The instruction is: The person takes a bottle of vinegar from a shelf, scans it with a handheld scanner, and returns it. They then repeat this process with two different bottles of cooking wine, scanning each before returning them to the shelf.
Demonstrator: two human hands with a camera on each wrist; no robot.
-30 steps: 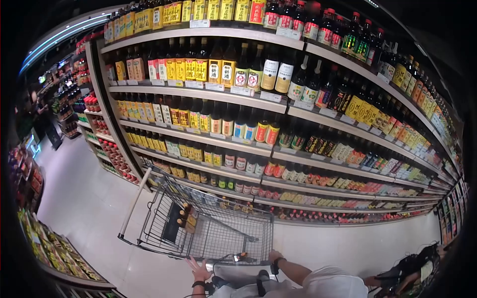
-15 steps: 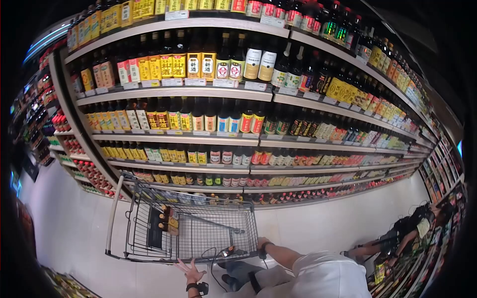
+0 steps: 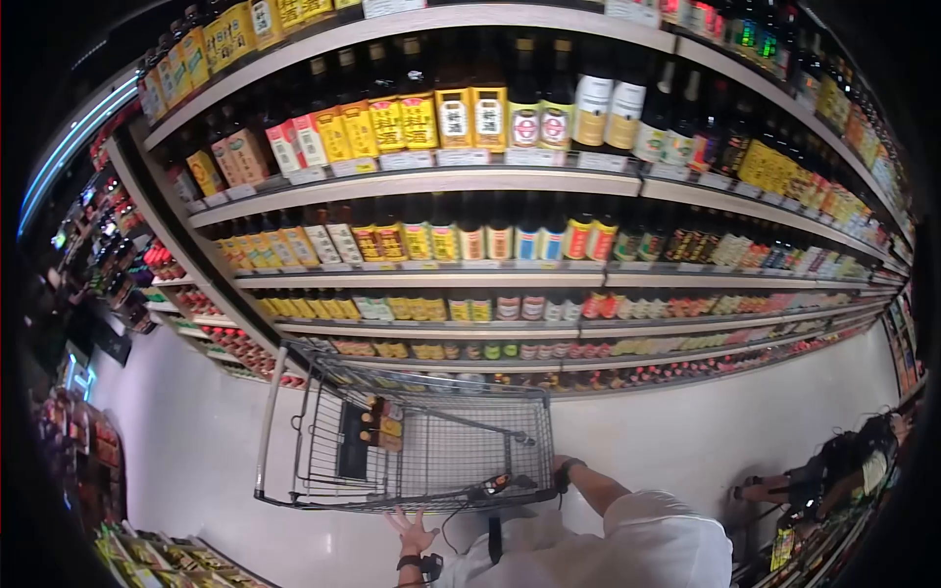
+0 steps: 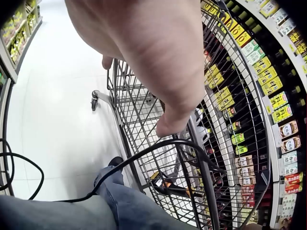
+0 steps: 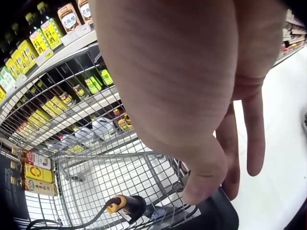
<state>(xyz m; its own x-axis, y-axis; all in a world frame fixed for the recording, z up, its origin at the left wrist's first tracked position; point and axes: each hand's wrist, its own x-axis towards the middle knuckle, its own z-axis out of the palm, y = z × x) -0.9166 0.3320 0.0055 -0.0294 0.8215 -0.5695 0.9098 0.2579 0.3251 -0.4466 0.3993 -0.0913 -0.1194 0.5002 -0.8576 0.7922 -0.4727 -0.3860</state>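
Note:
A wire shopping cart (image 3: pixel 470 446) stands side-on in front of me, its handlebar (image 3: pixel 267 431) at the left. My left hand (image 3: pixel 412 534), fingers spread, is at the cart's near side rim and holds nothing. My right hand (image 3: pixel 564 472) lies at the cart's right end. In the right wrist view its thumb (image 5: pixel 204 184) meets the dark end corner (image 5: pixel 218 211), while the fingers (image 5: pixel 254 139) hang straight down outside. Several bottles (image 5: pixel 41 173) with red, yellow and tan labels lie at the handlebar end. A black-and-orange device (image 5: pixel 129 206) on a cable is near the other end.
Tall shelves (image 3: pixel 441 181) packed with sauce bottles run along the cart's far side. Pale floor (image 3: pixel 637 431) stretches right, where another person (image 3: pixel 833 475) bends beside a rack. A low rack of yellow packets (image 3: pixel 167 559) stands at the lower left. A loose cable (image 4: pixel 144 151) crosses by my legs.
The head view has swung about, and the upper shelves look larger. The cart sits slightly further left against the shelves. Both hands keep their places, left fingers still spread.

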